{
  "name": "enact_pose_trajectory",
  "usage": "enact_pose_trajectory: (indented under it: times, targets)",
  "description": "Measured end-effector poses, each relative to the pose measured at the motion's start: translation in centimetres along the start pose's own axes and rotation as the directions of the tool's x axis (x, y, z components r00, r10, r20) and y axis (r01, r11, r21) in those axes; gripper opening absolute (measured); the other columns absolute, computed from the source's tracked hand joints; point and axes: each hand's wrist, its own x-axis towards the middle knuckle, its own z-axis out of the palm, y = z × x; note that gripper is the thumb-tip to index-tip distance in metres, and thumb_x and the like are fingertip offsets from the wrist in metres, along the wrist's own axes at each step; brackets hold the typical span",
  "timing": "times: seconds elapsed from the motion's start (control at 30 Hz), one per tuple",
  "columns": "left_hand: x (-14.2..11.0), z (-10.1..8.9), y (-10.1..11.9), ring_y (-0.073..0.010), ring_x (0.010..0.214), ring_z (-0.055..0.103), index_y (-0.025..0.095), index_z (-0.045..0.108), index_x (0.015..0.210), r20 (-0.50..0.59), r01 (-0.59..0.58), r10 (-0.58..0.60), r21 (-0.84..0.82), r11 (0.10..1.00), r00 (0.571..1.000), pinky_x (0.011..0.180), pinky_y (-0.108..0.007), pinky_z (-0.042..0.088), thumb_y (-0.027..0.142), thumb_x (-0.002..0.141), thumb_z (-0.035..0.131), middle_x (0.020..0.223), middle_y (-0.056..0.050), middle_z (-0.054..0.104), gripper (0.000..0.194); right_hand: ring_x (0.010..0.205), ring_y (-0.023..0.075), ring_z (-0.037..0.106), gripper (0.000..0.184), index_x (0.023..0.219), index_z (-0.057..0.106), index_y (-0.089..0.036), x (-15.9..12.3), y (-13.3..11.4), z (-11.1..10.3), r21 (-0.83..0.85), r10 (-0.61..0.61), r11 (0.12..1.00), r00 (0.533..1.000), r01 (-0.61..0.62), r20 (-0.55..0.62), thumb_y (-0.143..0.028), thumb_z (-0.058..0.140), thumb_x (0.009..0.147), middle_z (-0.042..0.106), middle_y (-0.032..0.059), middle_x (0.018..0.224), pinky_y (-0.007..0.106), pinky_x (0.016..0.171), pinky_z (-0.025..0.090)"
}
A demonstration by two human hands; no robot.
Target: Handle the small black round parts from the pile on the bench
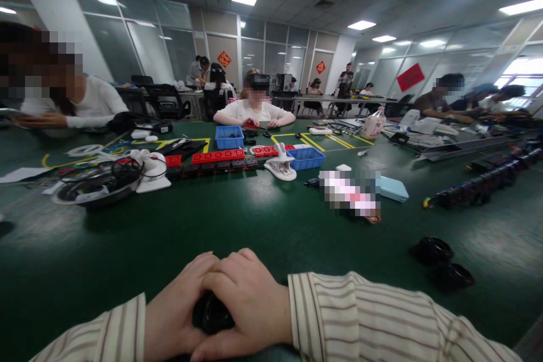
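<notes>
Close to the near edge of the green table, both my hands are closed around a glossy black rounded part [215, 313]. My left hand [176, 302] wraps its left side, and my right hand [252, 297] lies over its top and right, the fingers of the two hands overlapping. Only a dark gap between the palms shows the part, so its full shape is hidden. Off to the right lie two black ring-like parts [433, 250], close together, similar in colour and shine.
A metal bowl [97, 197] with cables stands at left, near a white clip stand [280, 167]. Blue bins [306, 158], red blocks [218, 156] and a light-blue box [392, 188] sit farther back. A co-worker [253, 107] sits opposite; another person [91, 102] is at left.
</notes>
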Motion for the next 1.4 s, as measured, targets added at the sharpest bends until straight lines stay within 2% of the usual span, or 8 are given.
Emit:
enact_pose_trajectory:
  times: [0.23,0.43,0.6,0.73,0.87,1.13,1.3,1.4]
  targets:
    - [0.6,-1.0,-0.2,-0.0272,0.096,0.054,0.023,0.058,0.103,0.115,-0.098,0.097,-0.003,0.995,0.989,0.096,-0.042,0.037,0.041,0.055,0.072,0.098,-0.003,0.061,0.053,0.095,0.0145,0.050,0.025,0.093,0.051,-0.017,0.4,0.1,-1.2,0.102,-0.249,0.967,0.954,0.235,0.168,-0.035,0.050,0.076,0.063,0.0010,0.096,0.030,0.088,0.034]
    - [0.2,-1.0,-0.2,-0.0278,0.102,0.053,0.024,0.048,0.118,0.081,-0.089,0.090,-0.018,0.996,0.993,0.101,-0.042,0.033,0.049,0.057,0.068,0.109,-0.002,0.059,0.069,0.109,0.0127,0.045,0.024,0.098,0.052,-0.018,0.1,0.7,-0.9,0.142,-0.425,0.905,0.879,0.402,0.218,-0.037,0.046,0.084,0.062,-0.0010,0.103,0.032,0.106,0.018]
    - [-0.2,-0.3,-0.1,-0.0307,0.108,0.049,0.022,0.039,0.124,0.046,-0.052,0.050,0.041,0.998,0.998,0.105,-0.050,0.023,0.056,0.050,0.073,0.120,-0.008,0.052,0.088,0.103,0.0153,0.048,0.042,0.102,0.047,-0.018,-0.1,0.4,-0.5,0.135,-0.171,0.976,0.985,0.168,0.011,-0.054,0.047,0.080,0.058,0.0034,0.104,0.032,0.093,0.032]
    - [-0.1,0.2,0.5,-0.0285,0.098,0.053,0.021,0.048,0.113,-0.033,-0.019,0.022,0.094,0.995,0.999,0.102,-0.054,0.026,0.047,0.055,0.072,0.104,-0.006,0.058,0.067,0.078,0.0150,0.051,0.063,0.093,0.048,-0.016,0.0,0.4,0.1,0.102,0.006,0.995,0.999,0.000,-0.052,-0.074,0.046,0.067,0.058,0.0031,0.085,0.030,0.072,0.036]
    - [-0.2,0.4,0.5,-0.0278,0.098,0.053,0.021,0.053,0.107,-0.050,0.028,-0.023,0.088,0.996,0.998,0.102,-0.053,0.027,0.043,0.062,0.068,0.105,-0.007,0.058,0.052,0.072,0.0136,0.050,0.055,0.085,0.047,-0.017,0.1,0.5,0.4,0.034,0.018,0.999,1.000,-0.018,-0.015,-0.070,0.048,0.069,0.059,0.0009,0.081,0.029,0.066,0.033]
    - [0.7,-1.4,0.2,-0.0251,0.092,0.054,0.026,0.061,0.104,0.123,-0.126,0.127,-0.020,0.992,0.984,0.096,-0.041,0.038,0.045,0.056,0.072,0.096,-0.001,0.059,0.053,0.091,0.0132,0.051,0.025,0.094,0.051,-0.017,0.3,0.3,-0.8,0.117,-0.259,0.962,0.958,0.246,0.121,-0.035,0.051,0.077,0.063,-0.0005,0.095,0.029,0.082,0.034]
    - [1.2,-1.8,0.9,-0.0240,0.090,0.053,0.022,0.061,0.091,0.132,-0.014,0.025,-0.084,0.996,0.991,0.093,-0.040,0.039,0.038,0.058,0.070,0.093,-0.002,0.057,0.038,0.101,0.0138,0.049,0.018,0.100,0.054,-0.019,0.1,0.2,-1.1,0.117,-0.447,0.894,0.856,0.432,0.259,-0.029,0.047,0.086,0.064,-0.0040,0.098,0.035,0.096,0.026]
    - [1.0,-1.4,1.0,-0.0228,0.087,0.053,0.018,0.057,0.097,0.156,0.020,-0.002,-0.110,0.994,0.988,0.087,-0.038,0.044,0.032,0.055,0.069,0.092,-0.004,0.055,0.045,0.105,0.0142,0.046,0.017,0.100,0.055,-0.019,-0.1,0.0,-1.0,0.098,-0.482,0.875,0.838,0.474,0.257,-0.029,0.047,0.087,0.064,-0.0046,0.097,0.036,0.101,0.023]
